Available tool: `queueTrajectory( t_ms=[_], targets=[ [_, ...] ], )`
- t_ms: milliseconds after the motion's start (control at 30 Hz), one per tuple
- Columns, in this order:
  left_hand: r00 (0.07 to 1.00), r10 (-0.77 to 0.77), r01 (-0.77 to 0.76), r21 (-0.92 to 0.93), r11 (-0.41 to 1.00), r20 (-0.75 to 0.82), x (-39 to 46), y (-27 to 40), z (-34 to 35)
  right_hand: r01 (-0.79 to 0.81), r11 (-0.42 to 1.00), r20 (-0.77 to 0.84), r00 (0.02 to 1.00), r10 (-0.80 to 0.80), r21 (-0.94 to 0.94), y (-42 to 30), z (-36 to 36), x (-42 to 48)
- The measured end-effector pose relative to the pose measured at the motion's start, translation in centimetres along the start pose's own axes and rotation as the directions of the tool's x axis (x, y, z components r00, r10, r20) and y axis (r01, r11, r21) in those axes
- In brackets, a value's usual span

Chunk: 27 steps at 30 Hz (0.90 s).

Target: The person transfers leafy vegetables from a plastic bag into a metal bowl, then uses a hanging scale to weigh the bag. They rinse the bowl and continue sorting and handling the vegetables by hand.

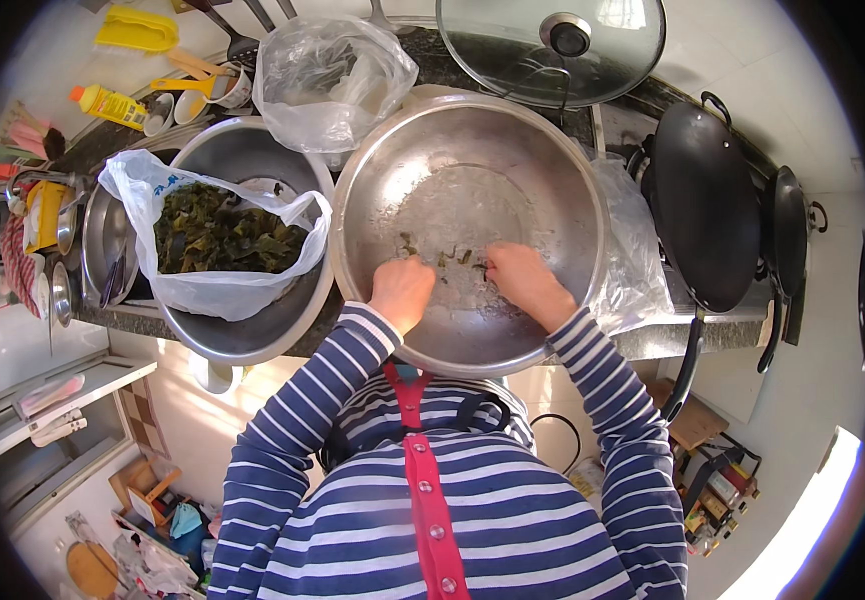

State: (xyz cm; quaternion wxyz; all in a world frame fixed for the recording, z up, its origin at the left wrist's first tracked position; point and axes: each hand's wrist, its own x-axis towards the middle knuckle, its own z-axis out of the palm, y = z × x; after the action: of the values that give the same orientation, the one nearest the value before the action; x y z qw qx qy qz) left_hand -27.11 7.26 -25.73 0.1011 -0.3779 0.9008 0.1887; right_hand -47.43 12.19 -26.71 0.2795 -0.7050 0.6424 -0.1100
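Note:
A large stainless steel basin (470, 142) stands before me on the counter, with wet scraps of dark green leafy seaweed (465, 257) on its bottom. My left hand (404, 291) is inside it, fingers curled downward; a scrap lies just beyond the knuckles, and its fingertips are hidden. Across from it, my right hand (528, 281) pinches a small dark scrap between thumb and fingers. To the left, a white plastic bag (222, 296) full of seaweed leaves (230, 232) sits in a second metal basin (252, 341).
A clear plastic bag (335, 82) stands behind the basins, near a glass lid (504, 64). Another clear bag (631, 255) lies between the basin and a black wok (702, 210) on the stove. A yellow bottle (112, 106) and cups are at the back left.

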Motion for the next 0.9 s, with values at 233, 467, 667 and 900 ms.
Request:
queueTrajectory(
  t_ms=[233,467,667,900],
  targets=[
    [0.976,-0.098,0.081,-0.094,0.992,-0.192,1.0,-1.9,-2.9,0.065,0.991,-0.052,0.997,-0.060,0.114,-1.3,-1.8,1.2],
    [0.987,-0.124,0.115,-0.094,0.989,-0.101,2.5,-2.2,-1.6,0.063,0.998,0.030,0.998,-0.064,0.017,-1.8,1.0,3.0],
    [0.960,-0.135,0.051,-0.318,0.947,-0.246,1.0,-2.7,-3.5,0.104,0.966,-0.083,0.993,-0.087,0.238,-2.8,-0.9,2.7],
    [0.991,-0.133,0.133,-0.038,0.990,-0.001,2.0,-1.8,-0.9,0.117,0.986,-0.024,0.993,-0.115,0.120,-3.5,1.3,3.6]
  ],
)
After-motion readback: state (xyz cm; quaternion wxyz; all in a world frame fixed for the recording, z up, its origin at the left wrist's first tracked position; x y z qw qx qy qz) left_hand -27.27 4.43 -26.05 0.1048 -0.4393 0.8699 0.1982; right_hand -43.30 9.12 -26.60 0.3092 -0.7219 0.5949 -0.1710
